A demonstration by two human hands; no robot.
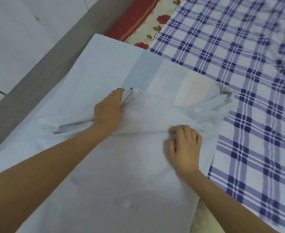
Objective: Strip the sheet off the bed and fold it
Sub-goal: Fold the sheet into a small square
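Head view looks down my two bare arms onto the pale blue sheet (88,78), which is off the mattress and lies partly folded along the near side of the bed (135,17), its right edge resting on the plaid cover (239,81). The sheet's long axis runs away from me, up and to the left, beside the tiled floor (12,39).

A flap is doubled over across that axis, and its crease runs left to right between my hands. My left hand (108,110) is the farther one. Its fingers (120,92) are curled round a gathered bunch of the flap's edge, just beyond the crease. My right hand (184,148) is nearer to me, and its fingers (175,130) are bent down and pinching the crease itself.

One loose corner (225,92) of the flap sticks out to the right onto the plaid, well apart from my left hand and nearer my right.

I judge the fold is midway. Squaring this flap depends on that stray corner, so my right hand is the one placed to reach it while my left anchors the edge.
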